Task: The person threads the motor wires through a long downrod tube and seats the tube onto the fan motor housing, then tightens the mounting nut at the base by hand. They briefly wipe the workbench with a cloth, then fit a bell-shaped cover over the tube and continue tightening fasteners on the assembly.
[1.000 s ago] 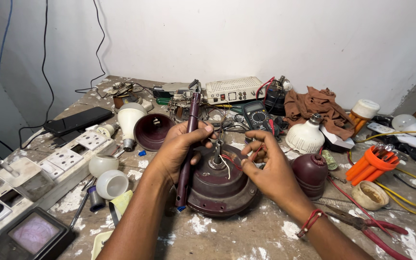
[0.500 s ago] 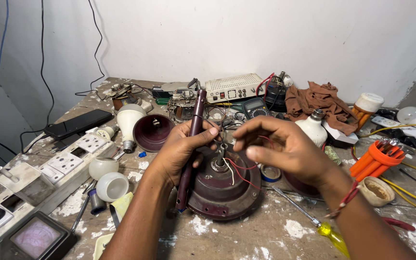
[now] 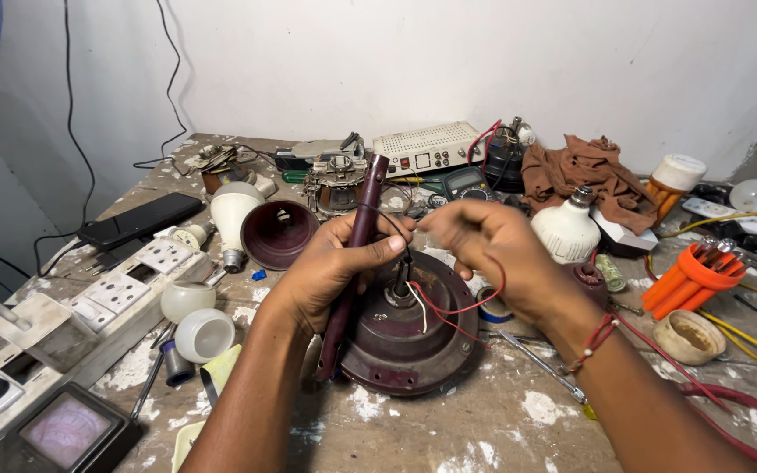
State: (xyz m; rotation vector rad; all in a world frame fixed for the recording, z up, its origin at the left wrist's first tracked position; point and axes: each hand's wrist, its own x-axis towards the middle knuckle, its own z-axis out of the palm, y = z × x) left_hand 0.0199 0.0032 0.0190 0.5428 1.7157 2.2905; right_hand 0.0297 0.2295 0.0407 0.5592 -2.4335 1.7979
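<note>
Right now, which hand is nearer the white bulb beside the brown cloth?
Right. The right hand is just left of the white bulb; the left hand, holding the maroon rod, is farther left.

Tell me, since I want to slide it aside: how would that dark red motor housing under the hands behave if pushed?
The motor housing looks like thick metal, so probably heavy and stiff. It lies flat on the rough bench, so it should drag, not roll. Its red wires look floppy and might snag.

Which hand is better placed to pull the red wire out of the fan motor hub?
Probably the right hand: the red wire loops up to its fingers, while the left hand grips the maroon rod.
</note>
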